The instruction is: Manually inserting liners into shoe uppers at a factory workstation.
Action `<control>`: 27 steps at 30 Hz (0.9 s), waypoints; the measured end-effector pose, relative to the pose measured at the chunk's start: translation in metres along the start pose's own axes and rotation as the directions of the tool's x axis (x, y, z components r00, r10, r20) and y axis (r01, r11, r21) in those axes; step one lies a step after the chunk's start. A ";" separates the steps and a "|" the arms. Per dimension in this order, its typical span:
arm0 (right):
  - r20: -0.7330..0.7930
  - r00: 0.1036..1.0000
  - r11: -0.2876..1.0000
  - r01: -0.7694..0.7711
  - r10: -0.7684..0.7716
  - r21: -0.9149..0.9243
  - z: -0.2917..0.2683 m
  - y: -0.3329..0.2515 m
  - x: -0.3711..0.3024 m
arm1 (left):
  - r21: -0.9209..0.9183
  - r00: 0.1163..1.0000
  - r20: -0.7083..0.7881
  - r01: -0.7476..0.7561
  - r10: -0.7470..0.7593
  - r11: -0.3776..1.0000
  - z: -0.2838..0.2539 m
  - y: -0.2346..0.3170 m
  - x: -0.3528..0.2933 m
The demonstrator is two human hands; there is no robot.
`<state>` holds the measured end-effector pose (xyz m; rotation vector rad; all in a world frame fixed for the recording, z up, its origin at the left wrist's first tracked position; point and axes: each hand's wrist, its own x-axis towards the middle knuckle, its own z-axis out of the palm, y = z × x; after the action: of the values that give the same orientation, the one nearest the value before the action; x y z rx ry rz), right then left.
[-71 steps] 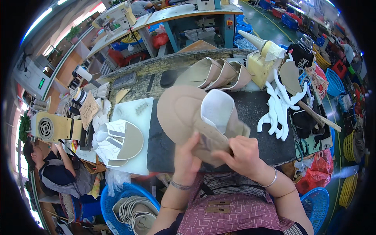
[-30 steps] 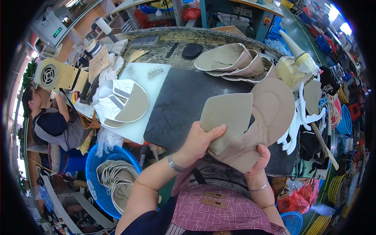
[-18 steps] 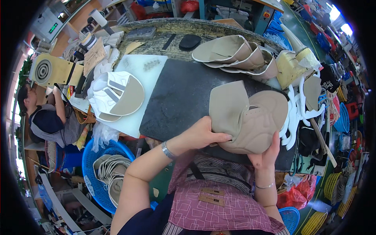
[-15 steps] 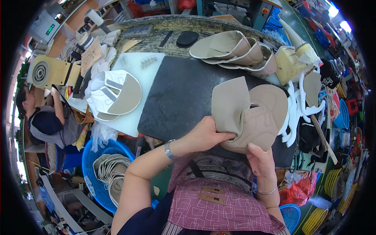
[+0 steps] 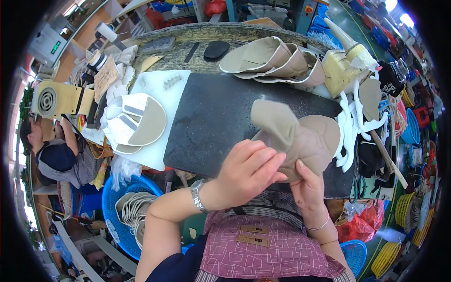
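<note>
A beige shoe upper (image 5: 312, 141) is held over the near right part of a black mat (image 5: 211, 117). My right hand (image 5: 307, 185) grips its lower edge, with the thumb on the outside. In front of the upper's left side is my left hand (image 5: 251, 171), its fingers bent and drawn together toward the thumb. Whatever those fingers pinch, if anything, is hidden. The upper's flap (image 5: 275, 120) stands up, curled and blurred, just beyond my left fingers. Several similar beige uppers (image 5: 277, 61) lie nested behind the mat.
White uppers with beige parts (image 5: 136, 122) rest on a white board (image 5: 157, 84) at left. A blue basket (image 5: 110, 214) with stacked pieces stands below. White curved forms (image 5: 345, 136), a hammer-like handle (image 5: 383, 152) and scissors (image 5: 359, 185) lie at right. A person (image 5: 58, 152) sits far left.
My left hand has let go of the flap's near edge and turned over, its fingers coming together. The flap has curled, and the upper has moved slightly down in my right hand.
</note>
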<state>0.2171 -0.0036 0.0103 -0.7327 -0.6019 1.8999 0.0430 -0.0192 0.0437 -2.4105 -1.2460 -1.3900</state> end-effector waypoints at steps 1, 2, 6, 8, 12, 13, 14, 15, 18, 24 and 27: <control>-0.002 1.000 1.000 0.006 -0.006 0.004 0.003 0.002 0.000 | -0.036 0.993 0.085 0.083 -0.080 0.996 0.003 -0.001 -0.001; -0.013 1.000 0.999 0.007 -0.006 0.036 0.005 0.004 -0.001 | -0.039 0.993 0.089 0.078 -0.074 0.996 0.005 -0.003 -0.002; 0.005 0.989 0.984 0.147 -0.147 -0.100 0.001 0.008 -0.007 | -0.154 0.942 0.256 0.263 -0.219 0.952 0.011 -0.012 -0.013; 0.049 0.980 0.967 0.196 -0.191 -0.165 -0.005 0.011 -0.008 | -0.212 0.899 0.360 0.340 -0.251 0.916 0.009 -0.016 -0.011; 0.165 0.983 0.993 0.096 -0.083 -0.070 -0.011 0.000 -0.001 | -0.342 0.740 0.626 0.543 -0.245 0.766 0.000 -0.029 -0.003; 0.168 0.983 0.993 0.092 -0.079 -0.072 -0.010 -0.003 0.002 | -0.365 0.725 0.668 0.517 -0.169 0.774 -0.001 -0.031 -0.003; 0.141 0.990 0.999 -0.007 0.012 -0.036 -0.009 -0.007 0.007 | -0.364 0.726 0.665 0.519 -0.175 0.774 -0.002 -0.032 -0.003; 0.119 0.987 0.994 -0.106 0.105 0.002 -0.008 -0.008 0.009 | -0.323 0.653 0.719 0.617 -0.238 0.718 -0.003 -0.031 -0.003; 0.121 0.990 0.997 -0.079 0.075 0.026 -0.005 -0.006 0.012 | -0.272 0.763 0.510 0.581 -0.397 0.767 -0.002 -0.017 -0.006; 0.160 0.986 0.998 -0.057 0.052 0.030 -0.002 0.010 0.002 | -0.116 0.921 0.030 0.390 -0.389 0.914 0.005 -0.001 -0.012; 0.179 0.984 1.000 -0.010 0.005 0.026 -0.003 0.017 0.000 | -0.189 0.855 0.111 0.519 -0.507 0.834 0.010 0.000 -0.015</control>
<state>0.2089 -0.0101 -0.0030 -0.5509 -0.6844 1.9909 0.0461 -0.0238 0.0269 -2.3535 -1.9671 -1.6646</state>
